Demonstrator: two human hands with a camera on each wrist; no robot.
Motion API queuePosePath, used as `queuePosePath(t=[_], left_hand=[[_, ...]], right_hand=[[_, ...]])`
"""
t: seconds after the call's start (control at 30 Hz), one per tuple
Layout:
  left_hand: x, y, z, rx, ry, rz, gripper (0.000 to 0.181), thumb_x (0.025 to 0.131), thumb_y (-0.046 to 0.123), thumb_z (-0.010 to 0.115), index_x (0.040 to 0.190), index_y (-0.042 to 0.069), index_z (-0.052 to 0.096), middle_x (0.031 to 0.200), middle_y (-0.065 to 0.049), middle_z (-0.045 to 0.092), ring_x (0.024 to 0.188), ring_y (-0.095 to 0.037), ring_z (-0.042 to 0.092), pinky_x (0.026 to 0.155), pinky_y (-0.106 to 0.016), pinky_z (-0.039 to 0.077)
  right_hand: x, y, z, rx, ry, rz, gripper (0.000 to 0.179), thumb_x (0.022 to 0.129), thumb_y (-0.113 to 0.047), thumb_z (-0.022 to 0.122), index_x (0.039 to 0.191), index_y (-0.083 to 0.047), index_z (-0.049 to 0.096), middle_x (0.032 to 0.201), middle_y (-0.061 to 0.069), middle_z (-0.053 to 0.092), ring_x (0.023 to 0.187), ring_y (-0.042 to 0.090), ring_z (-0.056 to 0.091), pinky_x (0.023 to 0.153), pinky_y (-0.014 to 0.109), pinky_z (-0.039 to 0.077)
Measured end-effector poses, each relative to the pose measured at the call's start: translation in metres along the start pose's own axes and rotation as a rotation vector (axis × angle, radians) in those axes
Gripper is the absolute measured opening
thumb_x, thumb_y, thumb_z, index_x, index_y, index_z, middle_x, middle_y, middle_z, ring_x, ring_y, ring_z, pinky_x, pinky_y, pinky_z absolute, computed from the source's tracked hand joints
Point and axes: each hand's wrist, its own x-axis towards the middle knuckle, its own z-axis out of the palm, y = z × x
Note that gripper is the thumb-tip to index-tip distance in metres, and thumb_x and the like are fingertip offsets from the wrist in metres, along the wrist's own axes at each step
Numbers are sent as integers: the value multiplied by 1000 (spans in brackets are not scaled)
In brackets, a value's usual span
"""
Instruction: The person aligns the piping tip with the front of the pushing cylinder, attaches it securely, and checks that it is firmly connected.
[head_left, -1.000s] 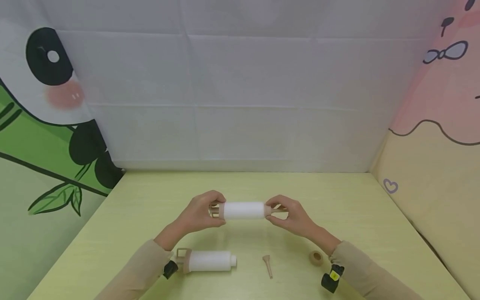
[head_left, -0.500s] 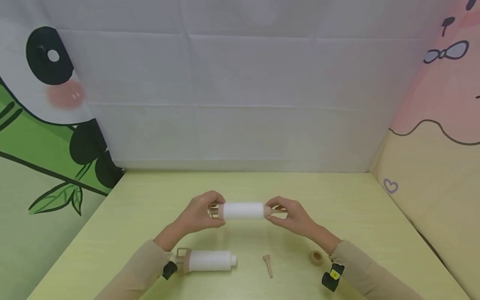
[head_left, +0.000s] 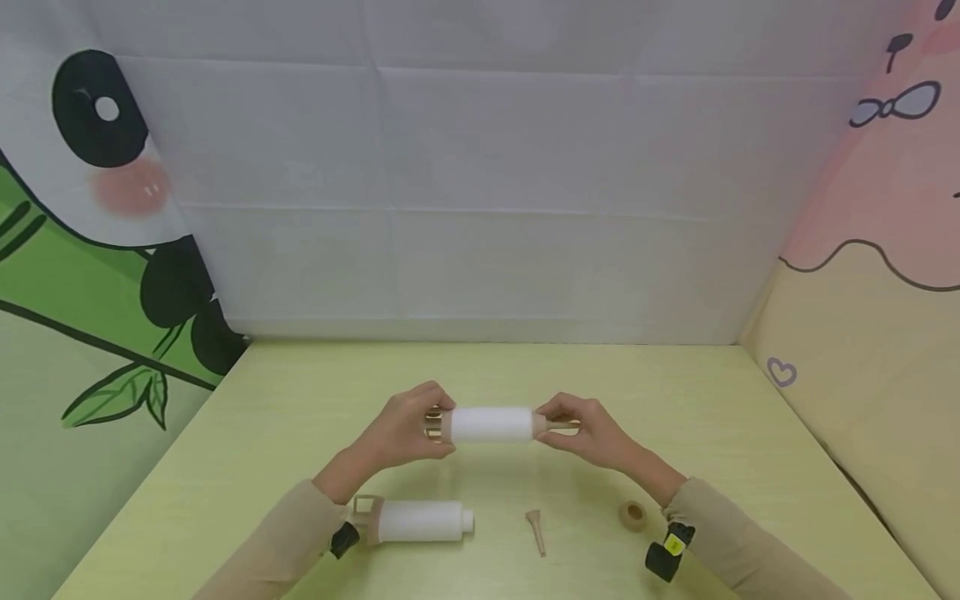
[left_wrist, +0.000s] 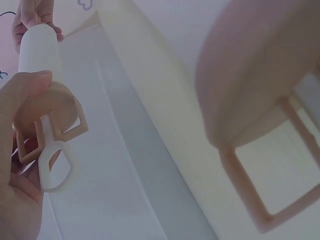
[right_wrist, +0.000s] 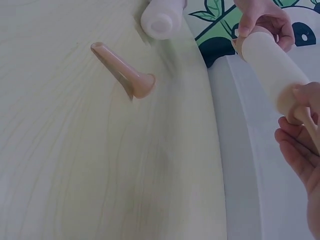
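A toy syringe (head_left: 492,425) with a white barrel is held level above the table between both hands. My left hand (head_left: 405,427) grips its beige collar, from which two square finger loops stick out. A white plunger ring (left_wrist: 44,177) shows behind that collar in the left wrist view. At the other end my right hand (head_left: 592,432) pinches the beige cap, where a thin beige nozzle (right_wrist: 306,120) projects toward the palm. Below, a second white syringe (head_left: 420,522) lies on the table near the left wrist. Right of it lies a loose beige nozzle (head_left: 536,533) with a flared end.
A small beige ring (head_left: 632,516) lies by the right sleeve. The pale yellow table (head_left: 300,375) ends at a white cloth wall (head_left: 480,208) behind. Printed panels close off the left and right sides. The second syringe's collar (left_wrist: 235,100) looms close in the left wrist view.
Both hands and the held syringe have shifted slightly right, with the grips kept. The second syringe, loose nozzle and ring have stayed where they were.
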Motion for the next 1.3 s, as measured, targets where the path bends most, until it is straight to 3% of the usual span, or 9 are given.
queuePosePath(t=[0.3, 0.43, 0.6, 0.77, 0.93, 1.3], left_hand=[[2, 2, 1, 44, 34, 93, 40, 62, 3, 80, 92, 4, 53, 89, -2, 53, 79, -18, 64, 65, -16, 52], [3, 2, 1, 117, 49, 132, 42, 61, 4, 81, 93, 5, 53, 90, -2, 53, 78, -18, 64, 65, -16, 52], [4, 2, 0, 162, 61, 155, 44, 59, 4, 82, 92, 4, 53, 90, -2, 53, 78, -18, 64, 65, -17, 52], [4, 2, 0, 173, 56, 146, 44, 60, 4, 82, 94, 5, 53, 91, -2, 53, 79, -19, 64, 66, -18, 52], [3, 0, -1, 141, 59, 125, 43, 62, 5, 81, 95, 4, 54, 92, -3, 54, 80, -19, 64, 67, -19, 53], [1, -3, 3, 122, 81, 135, 46, 61, 3, 82, 94, 5, 51, 96, -4, 55, 81, -19, 64, 67, -18, 52]], right_hand=[[-1, 15, 1, 82, -11, 92, 19, 80, 2, 65, 98, 3, 61, 95, 16, 64, 86, 19, 64, 76, 30, 52], [-3, 31, 3, 136, -16, 146, 20, 81, -2, 66, 101, 1, 62, 97, 16, 64, 88, 19, 63, 76, 30, 53], [-4, 35, 4, 184, -17, 186, 21, 82, -6, 66, 101, 1, 61, 99, 17, 62, 90, 22, 62, 77, 29, 53], [-3, 22, 5, 104, 15, 163, 20, 82, -3, 65, 102, 0, 60, 100, 15, 62, 92, 27, 61, 80, 34, 52], [0, 5, 4, 39, 50, 169, 23, 80, -5, 67, 102, -2, 60, 101, 11, 63, 93, 25, 60, 81, 40, 50], [3, -1, 2, 9, 14, 177, 24, 80, -6, 68, 103, -2, 62, 100, 11, 64, 91, 22, 62, 81, 32, 50]])
